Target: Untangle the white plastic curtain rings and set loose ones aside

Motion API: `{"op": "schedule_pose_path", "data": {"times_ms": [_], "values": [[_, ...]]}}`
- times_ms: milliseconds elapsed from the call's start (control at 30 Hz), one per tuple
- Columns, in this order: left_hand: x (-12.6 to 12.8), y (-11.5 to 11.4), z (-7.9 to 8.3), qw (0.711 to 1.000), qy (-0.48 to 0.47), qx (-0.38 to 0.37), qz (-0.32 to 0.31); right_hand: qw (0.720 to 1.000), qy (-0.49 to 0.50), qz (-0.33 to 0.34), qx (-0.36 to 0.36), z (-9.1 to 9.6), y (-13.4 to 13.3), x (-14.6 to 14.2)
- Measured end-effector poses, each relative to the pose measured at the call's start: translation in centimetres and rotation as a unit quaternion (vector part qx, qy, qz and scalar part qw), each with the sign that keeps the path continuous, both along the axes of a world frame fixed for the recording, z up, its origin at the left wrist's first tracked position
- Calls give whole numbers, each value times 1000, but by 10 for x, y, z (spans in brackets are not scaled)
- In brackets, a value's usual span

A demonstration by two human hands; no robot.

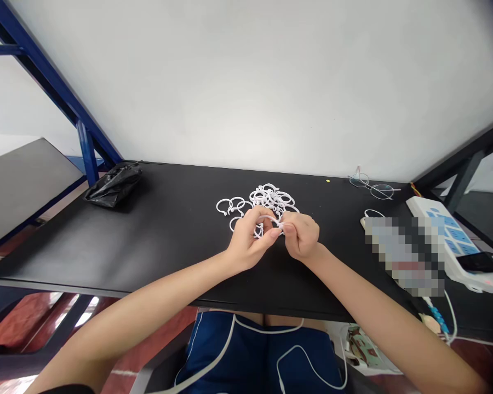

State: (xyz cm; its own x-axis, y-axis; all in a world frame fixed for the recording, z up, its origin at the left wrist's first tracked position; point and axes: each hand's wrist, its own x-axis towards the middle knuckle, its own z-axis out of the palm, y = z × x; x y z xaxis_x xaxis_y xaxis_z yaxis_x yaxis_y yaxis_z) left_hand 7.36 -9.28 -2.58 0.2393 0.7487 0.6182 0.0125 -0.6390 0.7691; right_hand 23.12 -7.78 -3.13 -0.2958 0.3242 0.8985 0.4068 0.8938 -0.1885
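Note:
A thin white plastic ring (268,217) is held between my two hands, just above the black table. My left hand (248,241) curls round one side of it, thumb and fingers closed on the ring. Against its other side, my right hand (302,235) is closed in a pinch near the joint of the ring. Fingers hide part of that joint. Directly behind my hands lies a loose pile of similar white rings (271,200) with small clasps. A few more rings (236,203) lie to the left of the pile, partly overlapping.
A crumpled black plastic bag (115,185) lies at the back left of the black table (127,249). Eyeglasses (370,186) rest at the back right. Nearer are a blurred-out phone-like object (405,257) and a white power strip (443,230) with cables. A white cable (230,339) crosses my lap.

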Motion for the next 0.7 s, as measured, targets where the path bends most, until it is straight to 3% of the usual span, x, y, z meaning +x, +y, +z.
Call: {"op": "schedule_pose_path", "data": {"times_ms": [267, 533, 700], "values": [[-3, 2, 4, 997, 37, 71, 0, 1000, 23, -3, 3, -3, -3, -2], [-8, 6, 12, 981, 44, 189, -11, 997, 41, 58, -7, 5, -11, -8], [-9, 5, 16, 975, 52, 215, -22, 997, 29, 64, -12, 7, -15, -9]]}}
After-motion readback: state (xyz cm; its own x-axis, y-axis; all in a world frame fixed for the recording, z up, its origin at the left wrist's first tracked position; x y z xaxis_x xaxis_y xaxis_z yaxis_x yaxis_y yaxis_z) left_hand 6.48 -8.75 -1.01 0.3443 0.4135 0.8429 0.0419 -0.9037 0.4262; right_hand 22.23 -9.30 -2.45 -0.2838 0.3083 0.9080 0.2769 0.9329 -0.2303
